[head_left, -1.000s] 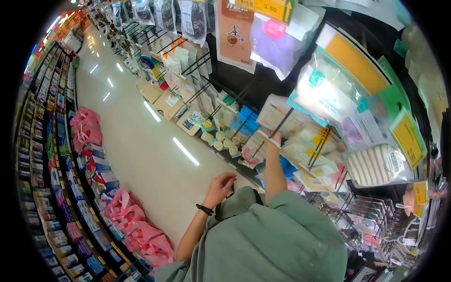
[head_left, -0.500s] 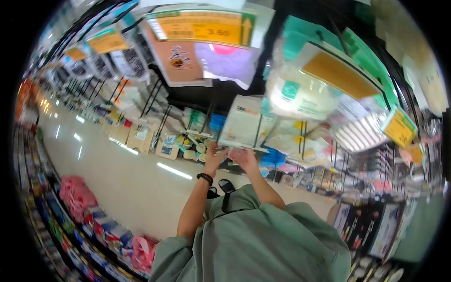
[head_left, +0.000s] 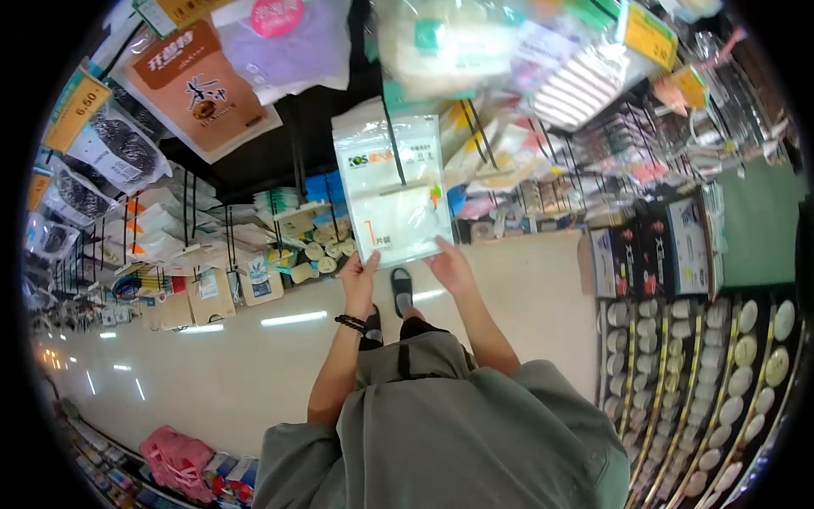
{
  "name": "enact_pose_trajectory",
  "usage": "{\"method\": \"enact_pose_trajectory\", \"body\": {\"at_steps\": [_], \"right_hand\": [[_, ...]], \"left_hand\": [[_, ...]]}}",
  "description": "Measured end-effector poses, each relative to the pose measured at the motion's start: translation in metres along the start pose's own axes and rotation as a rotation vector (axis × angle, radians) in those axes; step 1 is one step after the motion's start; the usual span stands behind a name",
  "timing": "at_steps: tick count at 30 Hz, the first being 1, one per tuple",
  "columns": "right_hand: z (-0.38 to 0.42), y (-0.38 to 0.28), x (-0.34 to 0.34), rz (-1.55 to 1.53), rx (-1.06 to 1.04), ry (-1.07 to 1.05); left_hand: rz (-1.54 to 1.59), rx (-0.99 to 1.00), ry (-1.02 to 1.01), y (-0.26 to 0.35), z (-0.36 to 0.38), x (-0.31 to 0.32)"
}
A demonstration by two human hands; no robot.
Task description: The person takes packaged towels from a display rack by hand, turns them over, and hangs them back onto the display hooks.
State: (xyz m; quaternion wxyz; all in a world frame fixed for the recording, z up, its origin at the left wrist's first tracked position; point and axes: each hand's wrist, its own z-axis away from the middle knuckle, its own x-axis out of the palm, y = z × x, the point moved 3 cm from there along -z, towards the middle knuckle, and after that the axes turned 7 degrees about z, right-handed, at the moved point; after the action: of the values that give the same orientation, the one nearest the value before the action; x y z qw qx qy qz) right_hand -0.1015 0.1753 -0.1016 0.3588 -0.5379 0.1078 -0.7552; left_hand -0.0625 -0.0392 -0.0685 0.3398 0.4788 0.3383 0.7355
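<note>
A white flat plastic package point(head_left: 394, 212) with coloured print and an orange figure hangs in front of me, a dark display hook crossing its upper half. At its lower left corner, my left hand point(head_left: 359, 278) pinches the edge between thumb and fingers; a dark beaded bracelet is on that wrist. My right hand point(head_left: 452, 268) grips the lower right corner, its thumb on the front. Fingers behind the package are partly hidden.
Above hang a brown package point(head_left: 197, 89), a purple packet point(head_left: 284, 42) and a bagged white item point(head_left: 445, 47). Wooden boards point(head_left: 208, 293) hang at lower left. Racks of round white dishes point(head_left: 733, 407) stand at right. Pink bags point(head_left: 178, 458) lie behind me at left.
My view has turned, and the package shows larger and more face-on. My hands, earlier close together under its lower edge, are now farther apart at its two bottom corners.
</note>
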Motion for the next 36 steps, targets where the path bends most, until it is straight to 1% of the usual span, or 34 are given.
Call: {"method": "enact_pose_trajectory", "body": {"at_steps": [3,6,8,9,10,12,14,15,17,18,20,21,24,26,27,30,31,34,36], "right_hand": [[0.039,-0.028,0.018,0.165,-0.095,0.014],[0.069,-0.037,0.014,0.425,-0.082,-0.032],[0.094,-0.039,0.024,0.537,-0.087,-0.037],[0.105,-0.039,0.026,0.610,-0.077,-0.054],[0.116,-0.039,0.025,0.685,-0.067,-0.070],[0.136,-0.036,0.017,0.826,0.033,-0.107],[0.157,-0.032,0.011,0.959,0.120,-0.140],[0.165,-0.032,0.006,0.970,0.132,-0.166],[0.183,-0.029,-0.010,0.982,0.159,-0.212],[0.190,-0.026,-0.023,0.970,0.157,-0.201],[0.204,-0.019,-0.052,0.943,0.152,-0.171],[0.215,-0.019,-0.062,0.886,0.172,-0.123],[0.249,-0.019,-0.097,0.672,0.134,0.099],[0.275,-0.024,-0.105,0.476,0.009,0.116],[0.286,-0.027,-0.108,0.377,-0.050,0.124],[0.311,-0.034,-0.129,0.067,-0.156,0.171],[0.320,-0.038,-0.135,0.052,-0.201,0.197],[0.342,-0.054,-0.161,-0.002,-0.341,0.306],[0.363,-0.066,-0.177,0.006,-0.378,0.391]], "left_hand": [[-0.009,-0.016,-0.016,0.008,0.026,0.000],[-0.059,-0.033,-0.032,0.019,0.055,-0.005],[-0.112,-0.014,-0.029,0.025,0.072,-0.011],[-0.122,0.019,-0.077,0.028,0.081,-0.013],[-0.138,-0.020,-0.097,0.042,0.095,-0.007],[-0.219,-0.159,-0.157,0.039,0.110,-0.021],[-0.214,-0.230,-0.232,0.035,0.125,-0.028],[-0.237,-0.232,-0.271,0.031,0.130,-0.033],[-0.216,-0.308,-0.276,0.007,0.133,-0.042],[-0.207,-0.350,-0.281,-0.007,0.134,-0.045],[-0.295,-0.342,-0.352,-0.025,0.138,-0.034],[-0.320,-0.355,-0.386,-0.028,0.140,-0.021],[-0.409,-0.374,-0.523,-0.035,0.146,0.023],[-0.469,-0.375,-0.642,-0.041,0.147,0.052],[-0.499,-0.338,-0.720,-0.046,0.146,0.069],[-0.719,-0.290,-0.942,-0.056,0.154,0.116],[-0.750,-0.253,-0.961,-0.062,0.158,0.132],[-0.892,-0.094,-1.139,-0.075,0.173,0.176],[-0.876,-0.146,-1.118,-0.095,0.183,0.195]]}}
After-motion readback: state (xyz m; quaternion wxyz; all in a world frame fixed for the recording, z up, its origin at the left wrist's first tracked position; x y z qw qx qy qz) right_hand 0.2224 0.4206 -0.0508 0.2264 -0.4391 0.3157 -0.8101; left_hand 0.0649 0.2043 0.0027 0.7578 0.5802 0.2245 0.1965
